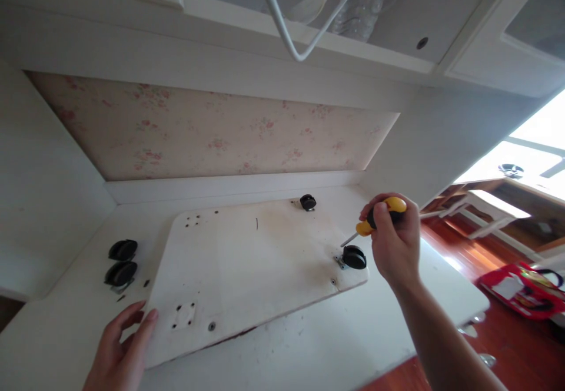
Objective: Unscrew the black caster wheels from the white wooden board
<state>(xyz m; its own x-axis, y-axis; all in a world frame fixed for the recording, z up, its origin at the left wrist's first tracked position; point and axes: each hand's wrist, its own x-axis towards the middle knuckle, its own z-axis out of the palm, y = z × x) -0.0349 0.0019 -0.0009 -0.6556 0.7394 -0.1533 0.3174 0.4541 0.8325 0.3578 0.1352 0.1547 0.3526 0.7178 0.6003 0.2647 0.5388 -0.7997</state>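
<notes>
A white board (247,261) lies flat on the white desk (309,344). Two black caster wheels are fixed to it: one at its right corner (354,257) and one at its far edge (308,202). My right hand (392,238) grips a yellow-and-black screwdriver (375,219), its metal tip pointing down at the plate of the right corner caster. My left hand (121,350) rests on the board's near left corner, beside a set of empty screw holes (184,315).
Two loose black casters (121,263) lie on the desk left of the board. A floral back panel (212,132) and overhead cabinets enclose the desk. To the right are a wooden floor, a red bag (525,288) and white furniture.
</notes>
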